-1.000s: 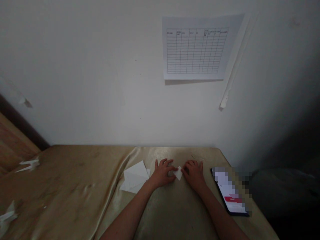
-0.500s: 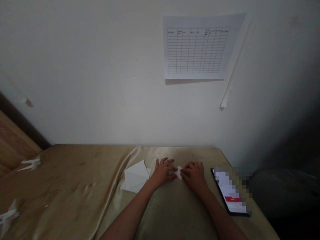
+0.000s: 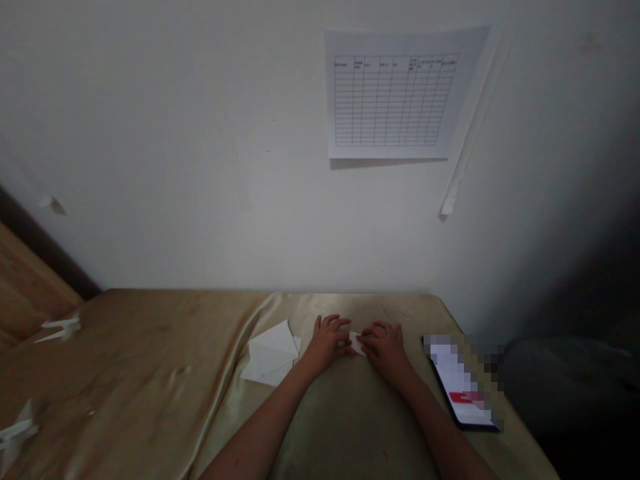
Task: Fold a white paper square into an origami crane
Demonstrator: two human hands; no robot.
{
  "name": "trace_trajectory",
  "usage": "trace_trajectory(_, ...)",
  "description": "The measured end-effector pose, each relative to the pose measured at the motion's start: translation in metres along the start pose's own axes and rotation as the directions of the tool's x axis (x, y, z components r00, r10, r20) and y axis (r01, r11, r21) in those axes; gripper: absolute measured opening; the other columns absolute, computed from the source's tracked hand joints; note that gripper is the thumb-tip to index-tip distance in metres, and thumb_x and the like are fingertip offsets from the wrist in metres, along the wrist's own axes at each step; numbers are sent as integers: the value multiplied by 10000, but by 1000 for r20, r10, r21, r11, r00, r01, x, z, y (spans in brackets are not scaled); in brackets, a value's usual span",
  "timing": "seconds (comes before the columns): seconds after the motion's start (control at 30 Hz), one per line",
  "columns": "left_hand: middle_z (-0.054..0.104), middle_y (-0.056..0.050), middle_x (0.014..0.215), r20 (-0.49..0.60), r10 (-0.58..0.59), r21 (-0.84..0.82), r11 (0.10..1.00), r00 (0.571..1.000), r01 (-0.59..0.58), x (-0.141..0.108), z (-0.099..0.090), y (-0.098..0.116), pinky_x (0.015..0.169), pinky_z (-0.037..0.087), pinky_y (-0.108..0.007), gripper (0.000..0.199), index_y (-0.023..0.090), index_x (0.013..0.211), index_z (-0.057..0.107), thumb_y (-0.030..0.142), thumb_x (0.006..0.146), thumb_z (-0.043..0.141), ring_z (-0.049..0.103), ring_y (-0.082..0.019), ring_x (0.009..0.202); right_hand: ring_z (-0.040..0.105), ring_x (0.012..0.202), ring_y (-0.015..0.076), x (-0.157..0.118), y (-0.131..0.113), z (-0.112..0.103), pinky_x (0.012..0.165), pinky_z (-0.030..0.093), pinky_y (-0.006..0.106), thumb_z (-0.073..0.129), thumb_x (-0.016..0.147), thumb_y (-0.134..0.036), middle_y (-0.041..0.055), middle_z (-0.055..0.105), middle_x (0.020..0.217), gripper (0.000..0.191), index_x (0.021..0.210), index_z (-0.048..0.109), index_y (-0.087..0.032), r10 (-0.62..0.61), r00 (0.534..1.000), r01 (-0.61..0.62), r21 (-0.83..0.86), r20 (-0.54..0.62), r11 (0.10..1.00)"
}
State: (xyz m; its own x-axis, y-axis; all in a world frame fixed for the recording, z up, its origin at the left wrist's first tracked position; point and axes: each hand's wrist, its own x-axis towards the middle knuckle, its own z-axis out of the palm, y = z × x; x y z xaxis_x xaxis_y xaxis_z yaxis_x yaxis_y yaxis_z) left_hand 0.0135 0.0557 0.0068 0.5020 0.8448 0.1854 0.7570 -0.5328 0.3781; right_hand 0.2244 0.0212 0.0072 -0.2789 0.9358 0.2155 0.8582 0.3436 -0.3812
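Lying btwn the two hands is a small white paper [image 3: 357,344], down by the tan cloth [image 3: 330,433]. L hand [image 3: 330,341] has thumb & forefinger at its left edge, the other fingers spread; R hand [image 3: 386,345] has fingertips over its right edge, fingers bent. Can't tell from here if either's pinching it or just pressing. Left of L hand: larger white sheets [image 3: 270,353], overlapping. Right of R hand: phone [image 3: 457,393], screen lit, partly blurred. Far left, two folded paper shapes [image 3: 64,327]. Up on the wall [image 3: 175,167], a printed grid sheet [image 3: 390,100].
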Motion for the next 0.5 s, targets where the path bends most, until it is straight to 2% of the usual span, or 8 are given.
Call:
trace_trajectory(0.17,569,5,1419,14,34,-3,999,999,-34,-1,-7,-3,1176,87,-631,242,330,931,759,481,745,791,356,-310,1395,427,1306,302,2,2,1,1115,61,704,574,889,-266,7,700,1174,244,1047,729,-370,-1,1000,2,34,-22,999)
trace_trajectory(0.37,589,10,1396,-27,44,10,999,999,-44,-2,-7,3,1178,60,-634,121,308,886,756,413,831,729,388,-282,1377,391,1354,300,0,-1,-2,1137,54,664,560,893,-269,-4,713,1146,195,911,748,-321,-12,999,17,108,-50,994)
trace_trajectory(0.5,609,-8,1371,-51,21,-2,1000,999,-21,-1,-3,5,1180,77,-628,143,286,904,745,413,853,704,409,-276,1360,386,1367,311,-3,-1,-7,1145,83,649,620,861,-349,8,711,1153,140,892,748,-303,-32,999,38,148,-40,988)
